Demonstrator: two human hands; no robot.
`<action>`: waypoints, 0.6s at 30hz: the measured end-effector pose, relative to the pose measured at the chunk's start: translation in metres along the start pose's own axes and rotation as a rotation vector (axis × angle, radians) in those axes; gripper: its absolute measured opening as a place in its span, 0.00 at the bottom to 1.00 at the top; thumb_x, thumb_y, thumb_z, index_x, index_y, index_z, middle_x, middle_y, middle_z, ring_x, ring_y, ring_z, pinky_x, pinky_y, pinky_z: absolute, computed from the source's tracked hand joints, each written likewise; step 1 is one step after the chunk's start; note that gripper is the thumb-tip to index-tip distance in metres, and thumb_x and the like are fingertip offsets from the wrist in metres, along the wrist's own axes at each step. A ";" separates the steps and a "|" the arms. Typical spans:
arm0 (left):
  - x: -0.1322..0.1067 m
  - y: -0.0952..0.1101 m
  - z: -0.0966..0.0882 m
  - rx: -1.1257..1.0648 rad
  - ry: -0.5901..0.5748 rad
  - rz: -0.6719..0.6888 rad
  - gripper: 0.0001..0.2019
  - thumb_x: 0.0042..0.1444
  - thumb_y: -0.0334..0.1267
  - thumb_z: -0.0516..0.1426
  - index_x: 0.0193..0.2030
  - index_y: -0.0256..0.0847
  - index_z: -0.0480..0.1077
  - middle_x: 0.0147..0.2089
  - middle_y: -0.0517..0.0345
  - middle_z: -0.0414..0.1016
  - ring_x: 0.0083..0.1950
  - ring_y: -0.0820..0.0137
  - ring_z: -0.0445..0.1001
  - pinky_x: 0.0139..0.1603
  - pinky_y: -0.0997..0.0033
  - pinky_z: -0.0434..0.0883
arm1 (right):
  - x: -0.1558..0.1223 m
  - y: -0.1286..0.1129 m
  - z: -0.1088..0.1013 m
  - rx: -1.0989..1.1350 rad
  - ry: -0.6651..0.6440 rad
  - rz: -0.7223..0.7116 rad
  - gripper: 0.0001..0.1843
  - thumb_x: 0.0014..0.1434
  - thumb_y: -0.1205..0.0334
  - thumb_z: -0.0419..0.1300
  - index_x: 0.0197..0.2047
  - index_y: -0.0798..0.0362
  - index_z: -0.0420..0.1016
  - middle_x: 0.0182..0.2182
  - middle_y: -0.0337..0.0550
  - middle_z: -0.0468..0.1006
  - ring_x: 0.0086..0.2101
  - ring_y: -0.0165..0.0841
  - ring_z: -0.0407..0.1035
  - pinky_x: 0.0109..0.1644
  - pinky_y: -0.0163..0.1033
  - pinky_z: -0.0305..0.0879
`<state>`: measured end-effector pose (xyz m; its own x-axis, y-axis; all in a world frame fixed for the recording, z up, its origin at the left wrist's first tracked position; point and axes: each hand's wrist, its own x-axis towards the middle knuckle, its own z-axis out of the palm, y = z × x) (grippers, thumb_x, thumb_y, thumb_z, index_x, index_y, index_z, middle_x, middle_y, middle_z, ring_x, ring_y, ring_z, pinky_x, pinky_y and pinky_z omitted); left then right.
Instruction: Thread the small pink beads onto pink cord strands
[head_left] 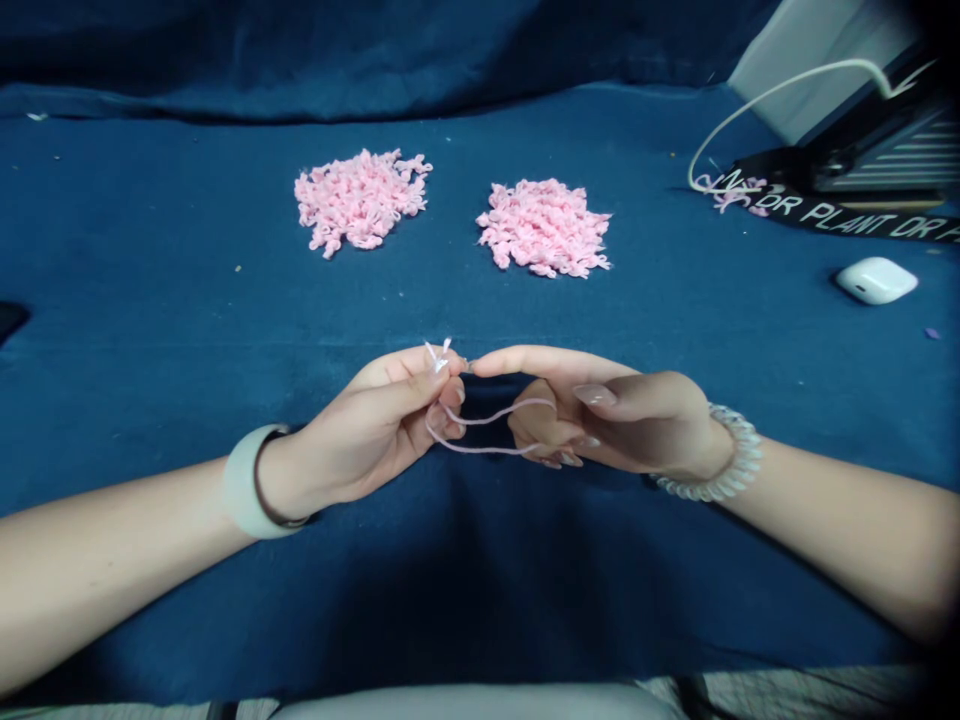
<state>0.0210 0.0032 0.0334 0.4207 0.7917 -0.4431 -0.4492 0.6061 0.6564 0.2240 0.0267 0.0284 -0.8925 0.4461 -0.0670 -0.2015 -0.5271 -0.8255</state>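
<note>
A thin pink yarn (491, 451) spans the gap between my two hands in a slack loop. My left hand (382, 415) pinches its knotted part between thumb and index finger, and two short pale ends stick up above the thumb. My right hand (622, 410) stretches its index finger out to the left fingertips, at or almost at contact. Its lower fingers are curled, and the loop's far end runs to them; how it passes round them is partly hidden. Beyond the hands lie two piles of small pink yarn pieces, a left pile (360, 202) and a right pile (545, 228).
Dark blue cloth (187, 330) covers the table. At the right are a white earbud case (877, 280), a black lettered strap (847, 220), a white cable (787, 75) and a dark device (892, 150). A dark object (11, 320) shows at the left edge.
</note>
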 end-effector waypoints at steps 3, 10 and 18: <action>0.000 0.000 0.000 -0.003 -0.001 0.009 0.02 0.50 0.30 0.58 0.32 0.35 0.68 0.23 0.62 0.65 0.23 0.84 0.65 0.27 0.83 0.66 | 0.000 0.000 0.001 0.033 0.024 0.000 0.30 0.54 0.60 0.50 0.59 0.60 0.51 0.17 0.32 0.50 0.21 0.22 0.50 0.28 0.32 0.50; 0.001 -0.001 -0.003 -0.012 -0.043 0.018 0.03 0.52 0.30 0.56 0.34 0.35 0.69 0.24 0.62 0.66 0.24 0.84 0.65 0.28 0.83 0.67 | 0.002 0.001 0.003 0.037 0.131 0.009 0.25 0.55 0.63 0.49 0.57 0.57 0.55 0.17 0.32 0.49 0.20 0.22 0.48 0.28 0.31 0.50; -0.001 -0.003 -0.002 0.044 -0.111 0.033 0.05 0.52 0.35 0.57 0.33 0.36 0.69 0.22 0.62 0.67 0.23 0.84 0.65 0.30 0.81 0.69 | 0.003 0.001 0.006 0.011 0.157 0.006 0.21 0.56 0.66 0.49 0.55 0.58 0.57 0.16 0.31 0.51 0.19 0.21 0.49 0.28 0.31 0.51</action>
<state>0.0200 0.0013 0.0306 0.4925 0.7960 -0.3520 -0.4297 0.5741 0.6969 0.2188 0.0235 0.0304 -0.8201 0.5496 -0.1594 -0.2013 -0.5379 -0.8186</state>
